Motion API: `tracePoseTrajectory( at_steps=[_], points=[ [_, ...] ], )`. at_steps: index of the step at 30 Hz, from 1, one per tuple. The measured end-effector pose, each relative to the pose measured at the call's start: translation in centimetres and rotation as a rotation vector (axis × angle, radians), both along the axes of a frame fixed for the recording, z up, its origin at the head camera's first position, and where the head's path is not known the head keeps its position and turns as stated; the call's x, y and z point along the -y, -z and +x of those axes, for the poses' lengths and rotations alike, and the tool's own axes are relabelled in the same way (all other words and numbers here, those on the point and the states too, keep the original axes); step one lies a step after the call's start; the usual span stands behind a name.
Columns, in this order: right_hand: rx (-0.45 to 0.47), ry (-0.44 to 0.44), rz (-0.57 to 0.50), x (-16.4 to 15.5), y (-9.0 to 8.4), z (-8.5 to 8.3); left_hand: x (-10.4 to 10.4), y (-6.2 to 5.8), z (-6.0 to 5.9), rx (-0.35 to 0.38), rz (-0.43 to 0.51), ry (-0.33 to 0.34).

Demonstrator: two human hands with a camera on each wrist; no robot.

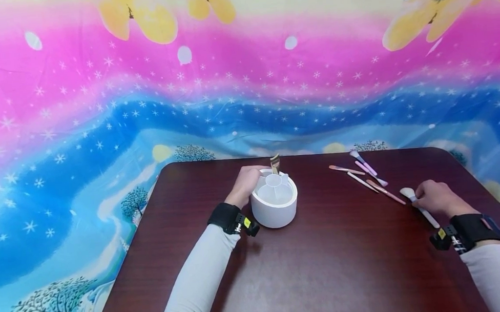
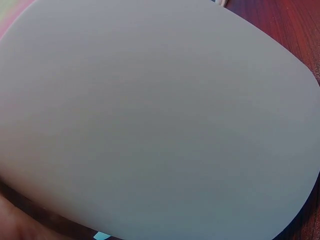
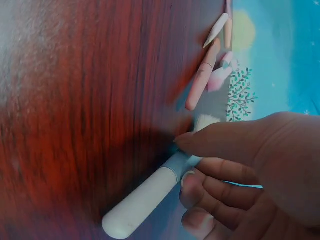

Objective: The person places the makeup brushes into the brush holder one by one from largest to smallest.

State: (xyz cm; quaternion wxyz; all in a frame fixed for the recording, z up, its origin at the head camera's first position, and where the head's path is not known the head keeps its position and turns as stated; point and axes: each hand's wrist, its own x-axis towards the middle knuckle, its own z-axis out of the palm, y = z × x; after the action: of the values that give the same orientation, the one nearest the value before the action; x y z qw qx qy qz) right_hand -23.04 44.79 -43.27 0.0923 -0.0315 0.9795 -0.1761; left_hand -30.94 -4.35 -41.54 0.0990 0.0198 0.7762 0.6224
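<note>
Gripping: the left hand (image 1: 247, 184) curls round the far left wall of the white holder (image 1: 275, 204), fingers against its rim.
Holder: round, white, split into compartments, standing upright on the table (image 1: 320, 268); in the left wrist view its wall (image 2: 160, 120) fills nearly the whole picture.
Brush in holder: one gold-tipped brush (image 1: 275, 164) stands upright in a far compartment, just right of the left hand.
Loose brushes: a small scatter of pink and lilac brushes (image 1: 366, 174) lies flat, well right of the holder, near the table's far edge; the right wrist view shows a peach handle (image 3: 202, 80) among them.
White brush: it lies flat on the table (image 1: 419, 205), further right of the holder, just past the scatter, its head pointing towards the holder; its pale handle (image 3: 142, 200) shows in the right wrist view.
Right hand: the right hand (image 1: 438, 197) is over the white brush, thumb and curled fingers (image 3: 220, 170) closing on its neck, touching it.
</note>
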Motion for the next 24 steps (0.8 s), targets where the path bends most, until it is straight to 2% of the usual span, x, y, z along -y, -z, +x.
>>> tracePoseTrajectory(
  at_steps=[6, 11, 17, 24],
  points=[
    [-0.050, 0.014, 0.003, -0.3, -0.4, 0.2, 0.0, 0.0, 0.0, -0.001, -0.004, 0.003],
    [-0.097, 0.038, 0.002, 0.5, -1.8, 0.1, 0.0, 0.0, -0.1, 0.004, -0.019, 0.004],
    [-0.160, 0.010, -0.007, 2.7, -3.7, 0.2, 0.0, 0.1, 0.0, 0.012, -0.024, 0.003],
    [-0.351, -0.048, -0.041, 6.9, -6.4, -0.2, 0.0, 0.1, 0.0, -0.008, -0.027, -0.002]
  ],
)
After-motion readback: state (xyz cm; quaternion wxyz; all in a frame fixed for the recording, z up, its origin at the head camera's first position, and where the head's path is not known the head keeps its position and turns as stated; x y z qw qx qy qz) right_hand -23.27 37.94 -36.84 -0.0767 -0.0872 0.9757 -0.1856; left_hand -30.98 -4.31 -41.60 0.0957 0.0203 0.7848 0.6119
